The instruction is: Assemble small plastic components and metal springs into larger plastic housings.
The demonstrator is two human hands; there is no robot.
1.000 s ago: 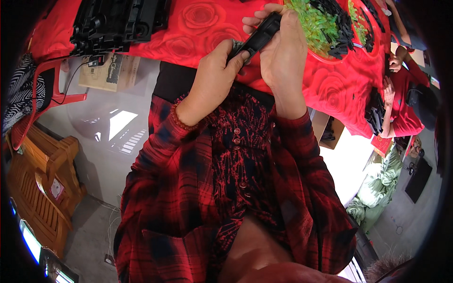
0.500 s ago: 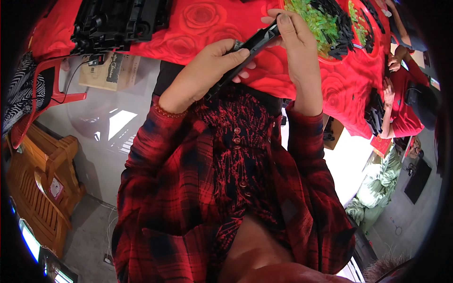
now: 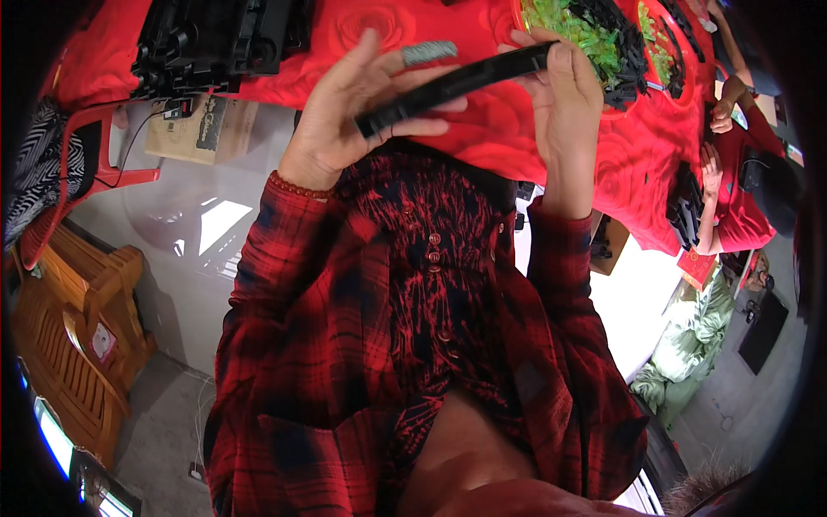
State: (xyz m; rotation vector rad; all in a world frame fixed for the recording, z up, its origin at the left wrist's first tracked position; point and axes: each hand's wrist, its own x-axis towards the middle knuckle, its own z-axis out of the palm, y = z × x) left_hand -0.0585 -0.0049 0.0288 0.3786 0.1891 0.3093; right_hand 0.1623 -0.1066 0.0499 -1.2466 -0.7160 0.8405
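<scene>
A long, narrow black plastic bar [image 3: 469, 84] slants across in front of me above the table's near edge. Its far right end is pinched between the thumb and fingers of my right hand [image 3: 570, 108]. My left hand [image 3: 332, 116] is open, thumb and fingers spread, and the bar's near left end lies against its palm and fingers. A grey patterned wrap [image 3: 429, 53] covers one left finger. Beyond my right hand is a red tray [image 3: 633, 110] of translucent yellow-green pieces [image 3: 573, 34] and small black pieces [image 3: 627, 86].
A red rose-patterned cloth [image 3: 482, 142] covers the table. Black moulded parts [image 3: 215, 43] are stacked at the far left. A cardboard box [image 3: 194, 133] and a red chair [image 3: 103, 164] stand left, below the table. At right, a person in red [image 3: 745, 198] has hands near black parts [image 3: 685, 207].
My left hand has let go of the bar and opened, fingers spread. The bar has turned to a flatter slant. My right hand has moved slightly right and nearer, still gripping its end.
</scene>
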